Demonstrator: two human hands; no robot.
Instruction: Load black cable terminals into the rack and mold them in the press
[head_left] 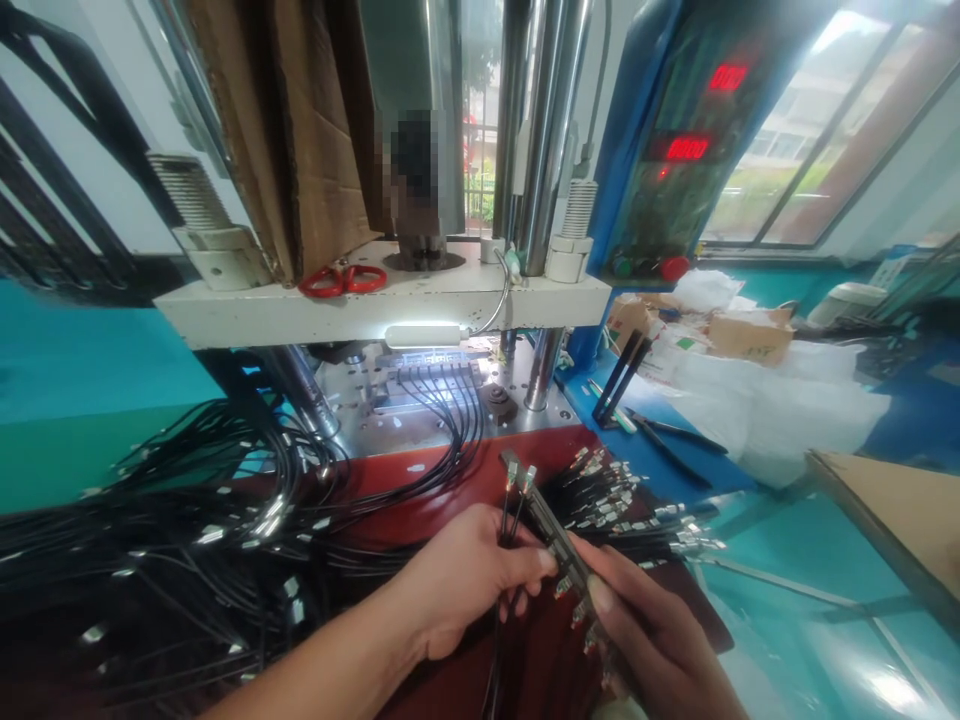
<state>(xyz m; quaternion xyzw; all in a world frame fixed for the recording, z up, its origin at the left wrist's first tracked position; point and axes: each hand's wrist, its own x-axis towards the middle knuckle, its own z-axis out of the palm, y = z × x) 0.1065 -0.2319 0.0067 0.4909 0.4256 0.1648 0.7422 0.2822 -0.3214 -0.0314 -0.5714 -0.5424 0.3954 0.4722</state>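
Note:
My left hand [469,575] is closed in a pinch on a pair of thin black cables [508,515], whose metal connector ends point up beside the bar. In my right hand [652,615] is a long, slotted metal bar [553,535], tilted, with fingers along one side and thumb on the other. Several small metal connectors stick out along the bar's lower left edge. My left fingertips are close to the bar; whether they touch it I cannot tell. Behind the bar lies a bundle of black cables [607,500] with shiny metal ends.
A press with a white plate [450,290] stands ahead; red-handled scissors [343,280] rest on it. Cables run from a lit mould [431,375] below. Many black cables [150,590] pile up at left. Black-handled pliers [675,450] lie right, near white bags [795,400].

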